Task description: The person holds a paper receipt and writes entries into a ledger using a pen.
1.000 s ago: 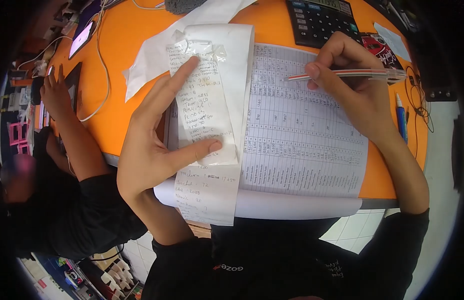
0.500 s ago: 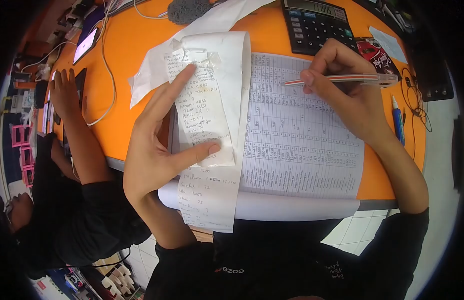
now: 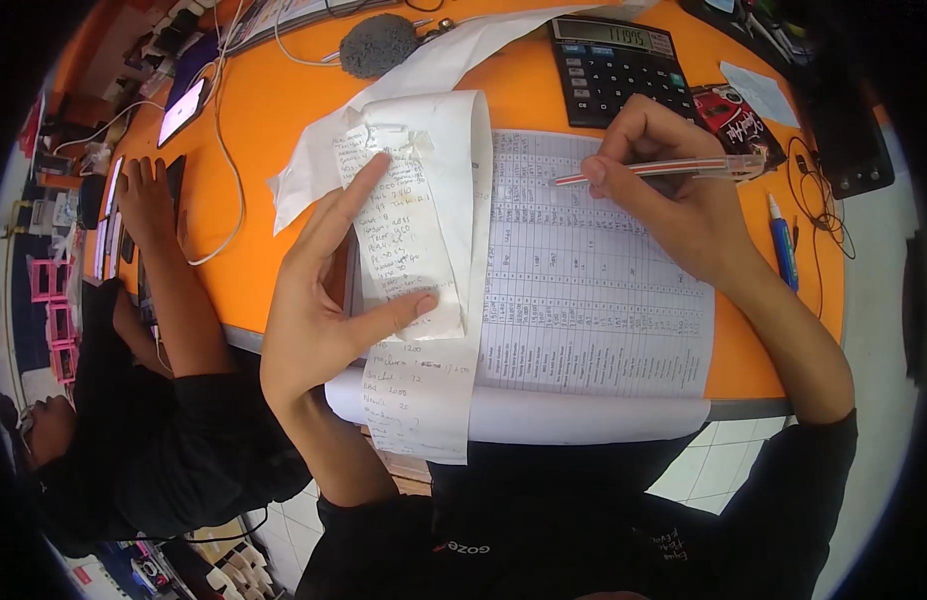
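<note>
My left hand (image 3: 318,325) rests on a taped strip of paper with handwritten entries (image 3: 413,250), thumb and index finger spread wide across it; its other fingers are partly hidden. That strip lies over a longer handwritten roll of paper (image 3: 423,400) which loops over at the top. In my right hand (image 3: 663,190) is a pen with white and orange stripes (image 3: 683,168), pinched between thumb and fingers. Its tip points left, over a printed table sheet (image 3: 603,300) filled with handwritten figures.
A black calculator (image 3: 623,75) stands beyond the sheet, beside a red-and-black packet (image 3: 733,125). A blue marker (image 3: 783,250) and thin cable (image 3: 813,190) lie at right. A grey fuzzy object (image 3: 378,45) sits at the back. Another person's hand (image 3: 148,205) is by phones at left.
The pen tip has shifted slightly left and down over the sheet with my right hand. The view has tilted a little. My left hand keeps its place on the paper strip.
</note>
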The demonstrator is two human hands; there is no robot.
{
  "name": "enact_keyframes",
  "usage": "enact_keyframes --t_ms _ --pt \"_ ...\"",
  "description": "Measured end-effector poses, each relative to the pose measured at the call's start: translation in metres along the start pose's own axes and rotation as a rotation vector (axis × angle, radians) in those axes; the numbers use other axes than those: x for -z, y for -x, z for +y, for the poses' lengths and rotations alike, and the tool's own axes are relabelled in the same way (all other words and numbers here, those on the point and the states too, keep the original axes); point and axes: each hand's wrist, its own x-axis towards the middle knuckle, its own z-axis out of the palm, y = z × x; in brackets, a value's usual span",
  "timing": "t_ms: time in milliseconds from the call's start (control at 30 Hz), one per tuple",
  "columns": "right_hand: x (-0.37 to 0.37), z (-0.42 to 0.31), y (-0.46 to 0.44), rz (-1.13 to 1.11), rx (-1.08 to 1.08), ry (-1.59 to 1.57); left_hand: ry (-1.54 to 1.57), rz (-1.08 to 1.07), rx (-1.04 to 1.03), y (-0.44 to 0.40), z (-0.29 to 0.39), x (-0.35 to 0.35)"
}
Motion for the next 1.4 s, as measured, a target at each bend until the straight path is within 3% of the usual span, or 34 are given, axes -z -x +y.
enact_keyframes --t_ms 167,233,267,333,467,600,667,1400 --pt "0.0 -0.002 0.003 0.0 -0.014 -0.017 -0.093 -0.007 0.0 0.003 0.003 0.003" --pt "0.0 0.003 0.002 0.035 0.093 0.056 -0.352 -0.045 -0.075 0.008 -0.006 0.013" --pt "0.001 0.006 0.001 0.041 0.136 0.105 -0.283 -0.067 -0.042 0.005 0.008 0.012" --pt "0.003 -0.001 0.002 0.014 -0.021 0.006 -0.24 -0.056 -0.064 0.006 0.011 0.01" --pt "0.0 0.002 0.002 -0.002 0.033 0.008 -0.107 -0.053 -0.006 0.008 0.016 0.008" --pt "0.001 -0.006 0.0 0.018 0.13 0.059 -0.149 -0.05 -0.108 0.007 0.009 0.007" --pt "0.0 -0.006 0.002 0.013 0.041 0.038 -0.126 -0.048 -0.089 0.008 0.003 0.005" --pt "0.0 -0.012 0.002 -0.004 0.108 0.078 -0.168 -0.058 -0.064 0.009 0.014 0.005"
